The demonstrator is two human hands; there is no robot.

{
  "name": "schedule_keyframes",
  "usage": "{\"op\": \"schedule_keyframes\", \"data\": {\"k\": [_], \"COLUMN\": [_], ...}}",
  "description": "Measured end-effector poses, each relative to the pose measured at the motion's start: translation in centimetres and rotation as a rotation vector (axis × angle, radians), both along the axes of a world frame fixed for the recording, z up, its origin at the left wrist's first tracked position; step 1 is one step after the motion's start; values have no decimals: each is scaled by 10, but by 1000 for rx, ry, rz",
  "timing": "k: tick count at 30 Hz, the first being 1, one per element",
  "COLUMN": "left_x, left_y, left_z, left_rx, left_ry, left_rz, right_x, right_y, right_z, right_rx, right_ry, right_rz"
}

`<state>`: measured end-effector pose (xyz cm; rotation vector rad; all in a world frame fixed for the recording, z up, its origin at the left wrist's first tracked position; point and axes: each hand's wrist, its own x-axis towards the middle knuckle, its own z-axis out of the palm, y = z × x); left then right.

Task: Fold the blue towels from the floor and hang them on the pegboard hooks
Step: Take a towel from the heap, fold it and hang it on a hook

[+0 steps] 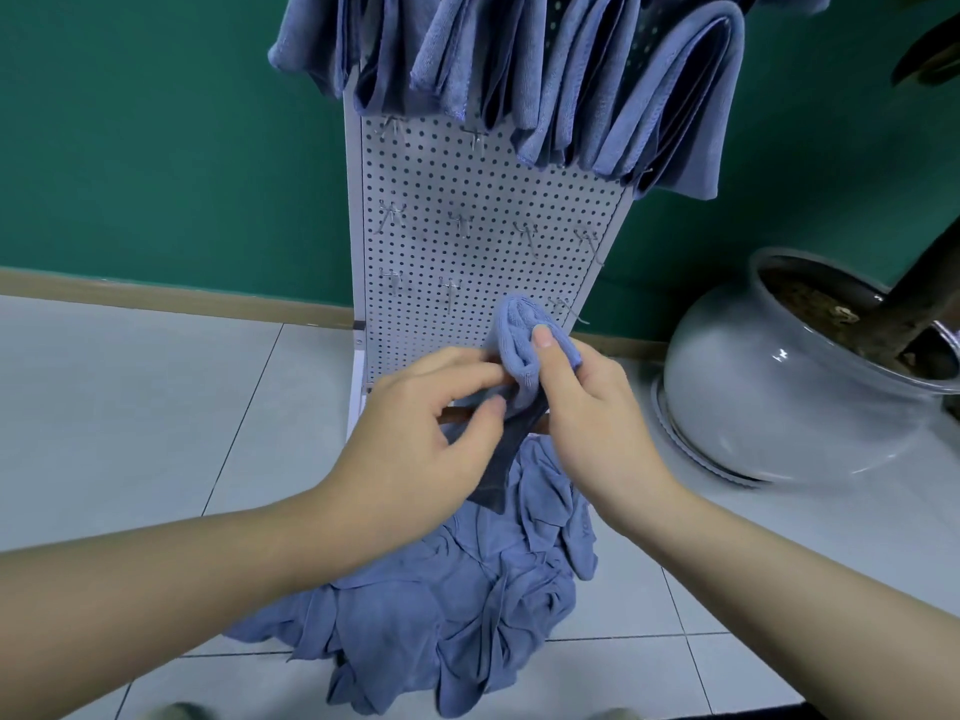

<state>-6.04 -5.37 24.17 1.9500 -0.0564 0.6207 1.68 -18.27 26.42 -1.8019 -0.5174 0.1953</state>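
Head view: a blue towel (pixel 522 345) is held by both hands in front of the pegboard (pixel 467 252).

The towel is bunched and raised above the pile (pixel 441 615) of blue towels lying on the tiled floor (pixel 130 407). It is pinched by the right hand (pixel 592 407), thumb on its front and fingers curled behind; its lower part is pinched between thumb and fingers of the left hand (pixel 426 439), and a dark tail hangs down toward the pile. Folded towels (pixel 571 80) are hung along the top of the pegboard; bare hooks (pixel 460 223) are seen lower down. A white pot (pixel 753 397) is set to the right, against the green wall (pixel 156 148).
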Motion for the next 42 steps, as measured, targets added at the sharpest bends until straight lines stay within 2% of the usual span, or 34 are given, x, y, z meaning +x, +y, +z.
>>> {"op": "schedule_keyframes", "data": {"k": [5, 9, 15, 20, 23, 25, 27, 34, 42], "left_x": [9, 23, 26, 26, 28, 28, 27, 26, 22], "left_y": [10, 22, 31, 25, 21, 22, 24, 19, 24], "left_z": [8, 13, 13, 10, 13, 15, 15, 7, 0], "left_rx": [-23, -127, -402, -459, -519, -517, -516, -458, -314], "left_ry": [10, 122, 419, 407, 352, 322, 315, 303, 359], "left_rz": [32, 92, -277, -270, -190, -169, -159, -47, -166], "right_x": [-1, 10, 20, 22, 23, 25, 26, 30, 51], "right_y": [-5, -6, -2, 11, 14, 13, 14, 28, 16], "right_z": [9, 16, 35, 47, 50, 48, 46, 76, 110], "right_rx": [-64, -53, 238, 445, 331, 169, 119, 422, 638], "right_ry": [-71, -161, 87, 238, 160, 90, 57, 138, 189], "right_rz": [158, 113, 211, 282, 306, 319, 293, 282, 264]}}
